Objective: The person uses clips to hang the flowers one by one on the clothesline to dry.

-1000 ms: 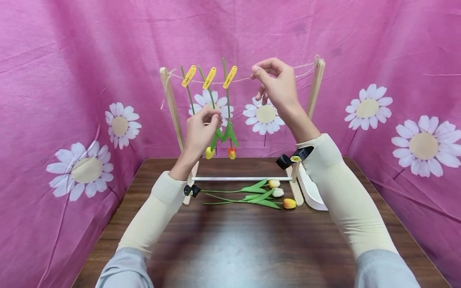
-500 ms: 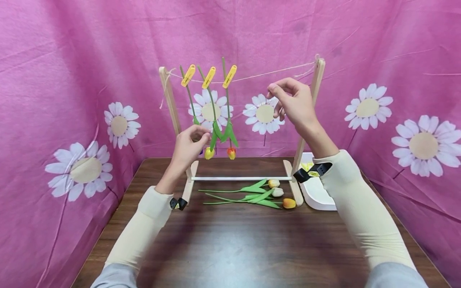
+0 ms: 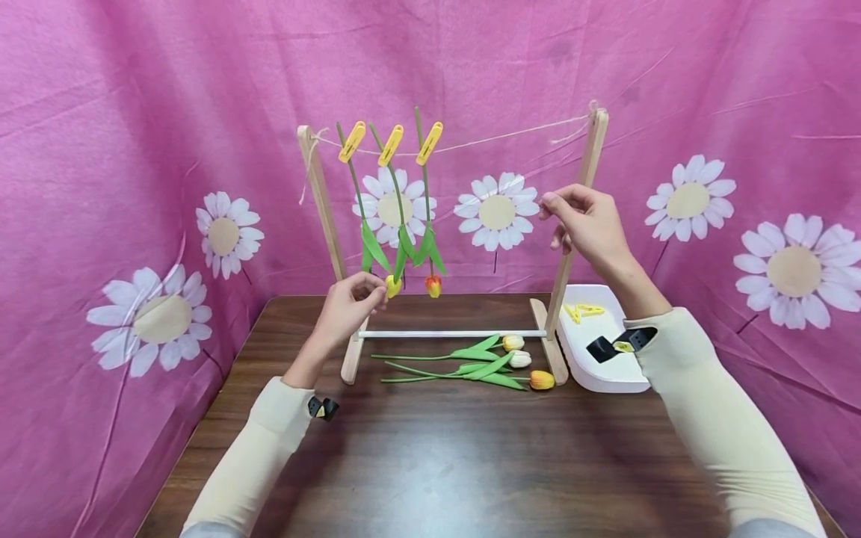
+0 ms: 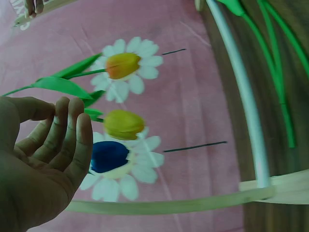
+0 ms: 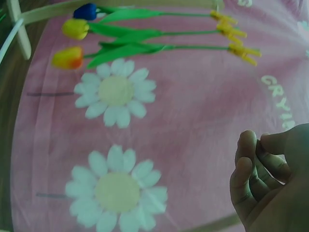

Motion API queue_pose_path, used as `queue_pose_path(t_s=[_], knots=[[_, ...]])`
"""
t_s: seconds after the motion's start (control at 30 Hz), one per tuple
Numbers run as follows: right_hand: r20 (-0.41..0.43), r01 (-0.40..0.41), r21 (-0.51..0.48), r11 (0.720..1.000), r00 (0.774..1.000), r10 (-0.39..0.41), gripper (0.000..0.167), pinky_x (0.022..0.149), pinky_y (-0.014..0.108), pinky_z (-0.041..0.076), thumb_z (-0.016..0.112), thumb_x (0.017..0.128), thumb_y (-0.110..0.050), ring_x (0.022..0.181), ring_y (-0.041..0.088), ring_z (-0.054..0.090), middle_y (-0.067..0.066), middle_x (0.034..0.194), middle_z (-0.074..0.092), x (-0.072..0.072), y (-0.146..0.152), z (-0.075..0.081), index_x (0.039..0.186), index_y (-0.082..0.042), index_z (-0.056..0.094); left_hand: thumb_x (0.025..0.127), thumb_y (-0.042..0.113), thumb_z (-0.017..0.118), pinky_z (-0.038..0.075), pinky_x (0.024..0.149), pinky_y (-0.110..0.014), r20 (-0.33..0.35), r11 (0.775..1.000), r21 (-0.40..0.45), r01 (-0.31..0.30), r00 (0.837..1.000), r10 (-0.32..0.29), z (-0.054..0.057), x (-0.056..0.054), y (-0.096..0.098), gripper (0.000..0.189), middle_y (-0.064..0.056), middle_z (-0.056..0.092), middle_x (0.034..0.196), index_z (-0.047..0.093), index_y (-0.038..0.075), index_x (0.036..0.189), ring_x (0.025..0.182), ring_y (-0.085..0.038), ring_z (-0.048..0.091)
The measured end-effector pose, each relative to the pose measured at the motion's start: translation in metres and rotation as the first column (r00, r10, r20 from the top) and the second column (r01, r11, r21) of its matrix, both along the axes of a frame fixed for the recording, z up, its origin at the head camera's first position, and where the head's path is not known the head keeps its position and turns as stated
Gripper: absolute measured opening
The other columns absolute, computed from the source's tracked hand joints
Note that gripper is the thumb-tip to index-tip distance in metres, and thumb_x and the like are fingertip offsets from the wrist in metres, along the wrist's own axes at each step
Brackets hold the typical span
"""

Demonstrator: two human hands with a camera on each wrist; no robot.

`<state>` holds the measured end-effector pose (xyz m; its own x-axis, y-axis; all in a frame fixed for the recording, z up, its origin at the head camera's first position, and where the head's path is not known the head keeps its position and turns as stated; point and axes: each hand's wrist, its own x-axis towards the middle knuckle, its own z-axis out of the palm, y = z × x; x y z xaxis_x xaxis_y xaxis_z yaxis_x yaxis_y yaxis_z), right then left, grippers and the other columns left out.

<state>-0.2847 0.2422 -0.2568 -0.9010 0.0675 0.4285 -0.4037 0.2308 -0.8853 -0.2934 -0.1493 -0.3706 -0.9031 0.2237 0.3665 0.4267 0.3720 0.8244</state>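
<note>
Three artificial tulips hang head down from a string (image 3: 511, 137), each stem clipped by a yellow clothespin (image 3: 429, 143). The blooms are red-orange (image 3: 433, 286), yellow (image 3: 393, 286) and blue (image 5: 85, 11); in the head view the blue one is hidden behind my left hand (image 3: 348, 305). That hand is loosely curled beside the yellow bloom and holds nothing, as the left wrist view also shows. Farther right, my right hand (image 3: 592, 226) hovers in front of the right wooden post (image 3: 592, 149), fingers loosely bent and nothing between them.
Under the frame's white crossbar (image 3: 451, 334), several tulips lie on the wooden table (image 3: 430, 448), with white (image 3: 521, 359) and orange-yellow (image 3: 542, 380) blooms. A white tray (image 3: 608, 381) with yellow clothespins (image 3: 584, 311) stands at right. A pink curtain with daisies surrounds the table.
Both hands have moved down and outward, the left away from the hanging stems, the right away from the string toward the tray. The hanging tulips stay in place.
</note>
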Motion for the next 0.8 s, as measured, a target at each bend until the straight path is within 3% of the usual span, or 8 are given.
queue_pose_path(t_s=[0.27,0.43,0.53,0.7,0.8], knots=[[0.024,0.082,0.152,0.985,0.996,-0.087,0.026,0.041,0.023,0.048,0.07,0.105,-0.025,0.045,0.009,0.062,-0.013,0.077,0.075,0.004,0.032,-0.02,0.106,0.0,0.074,0.103,0.007,0.067,0.067,0.075,-0.045,0.101,1.0,0.01,0.023,0.995,-0.024,-0.028,0.003,-0.005,0.012,-0.021,0.077,0.091,0.073,-0.002,0.109,0.082,-0.037,0.078],[0.053,0.126,0.201,0.971,0.989,-0.139,0.029,0.041,0.023,0.047,0.069,0.105,-0.025,0.046,0.008,0.062,-0.017,0.075,0.073,0.005,0.052,-0.036,0.109,0.003,0.072,0.103,0.006,0.066,0.065,0.07,-0.03,0.144,0.999,-0.023,0.046,0.989,-0.042,-0.045,0.004,-0.008,0.013,-0.024,0.077,0.094,0.074,-0.002,0.109,0.078,-0.023,0.075],[0.076,0.144,0.234,0.961,0.983,-0.165,0.032,0.042,0.024,0.049,0.067,0.106,-0.025,0.046,0.009,0.062,-0.022,0.075,0.072,0.004,0.064,-0.047,0.113,0.006,0.07,0.103,0.006,0.066,0.065,0.071,-0.032,0.162,0.997,-0.035,0.071,0.985,-0.064,-0.053,0.003,-0.009,0.013,-0.025,0.076,0.096,0.074,-0.002,0.11,0.078,-0.021,0.075],[0.097,0.178,0.343,0.922,0.97,-0.223,0.034,0.044,0.025,0.052,0.064,0.108,-0.028,0.049,0.006,0.063,-0.032,0.073,0.066,0.002,0.083,-0.064,0.118,0.004,0.069,0.103,0.004,0.067,0.067,0.076,-0.047,0.192,0.993,-0.042,0.11,0.976,-0.1,-0.065,0.003,-0.008,0.012,-0.025,0.077,0.096,0.074,-0.003,0.109,0.079,-0.02,0.076],[0.107,0.181,0.403,0.897,0.964,-0.243,0.035,0.045,0.026,0.053,0.062,0.109,-0.029,0.05,0.003,0.064,-0.034,0.072,0.063,0.0,0.092,-0.073,0.12,0.004,0.07,0.102,0.003,0.067,0.067,0.076,-0.043,0.21,0.989,-0.063,0.136,0.97,-0.12,-0.071,0.005,-0.006,0.01,-0.025,0.077,0.097,0.074,-0.002,0.108,0.082,-0.025,0.077]])
